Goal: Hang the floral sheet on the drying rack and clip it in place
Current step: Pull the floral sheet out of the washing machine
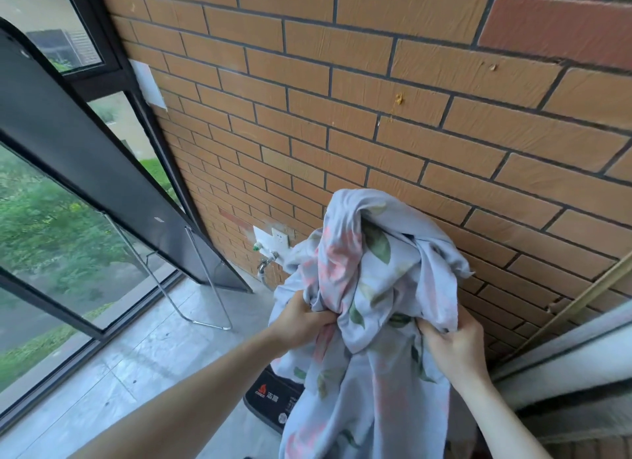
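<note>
The floral sheet [372, 277] is pale blue with pink flowers and green leaves. It hangs bunched up in front of me, low and right of centre, its upper folds raised against the brick wall. My left hand [301, 318] grips a fold on its left side. My right hand [455, 345] grips a fold on its right side. The lower part of the sheet drops out of the bottom of the view. A thin metal frame [201, 281], possibly the drying rack's leg, stands on the floor by the window. No clips are visible.
A brick wall [376, 99] fills the view ahead, with a socket [279, 237] and a tap [265, 263] low on it. A dark open window sash [85, 157] leans in at the left. A black appliance [273, 397] lies on the grey floor under the sheet.
</note>
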A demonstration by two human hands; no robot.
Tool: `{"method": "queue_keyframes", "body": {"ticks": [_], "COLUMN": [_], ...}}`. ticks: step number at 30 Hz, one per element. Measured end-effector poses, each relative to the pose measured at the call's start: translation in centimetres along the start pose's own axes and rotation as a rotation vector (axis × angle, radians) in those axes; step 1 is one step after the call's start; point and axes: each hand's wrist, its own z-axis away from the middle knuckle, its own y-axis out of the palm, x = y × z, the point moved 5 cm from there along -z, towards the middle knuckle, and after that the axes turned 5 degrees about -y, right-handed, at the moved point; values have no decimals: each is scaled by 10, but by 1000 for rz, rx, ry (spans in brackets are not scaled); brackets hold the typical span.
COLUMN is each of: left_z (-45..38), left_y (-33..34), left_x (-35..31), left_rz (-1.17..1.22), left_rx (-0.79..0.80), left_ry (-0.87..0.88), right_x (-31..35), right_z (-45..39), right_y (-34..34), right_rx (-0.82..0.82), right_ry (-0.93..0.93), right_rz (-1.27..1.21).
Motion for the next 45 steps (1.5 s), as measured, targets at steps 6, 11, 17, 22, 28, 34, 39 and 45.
{"method": "queue_keyframes", "body": {"ticks": [6,11,17,22,28,34,39,45], "left_z": [18,28,41,45,44,55,58,66], "left_y": [16,28,39,36,13,-6,-2,9], "left_x": [-4,-6,6,17,4,-43,-77,-122], "left_rz": [100,134,192,151,-408,-342,-21,167], "left_rx": [58,119,164,161,92,82,153,233], "left_ry": [47,69,49,3,65,148,205,226], "right_x": [13,27,56,61,74,109,128,159], "right_z": [13,28,44,54,59,47,29,19], "right_y": [-12,-23,-22,-19,-15,-16,-36,-63], "right_rx": [-60,-97,-69,-132,-94,-92,-122,-232], "right_ry": [-59,-87,-92,-112,-96,-163,-184,-302], "right_rz": [31,25,52,123,161,110,105,60]}}
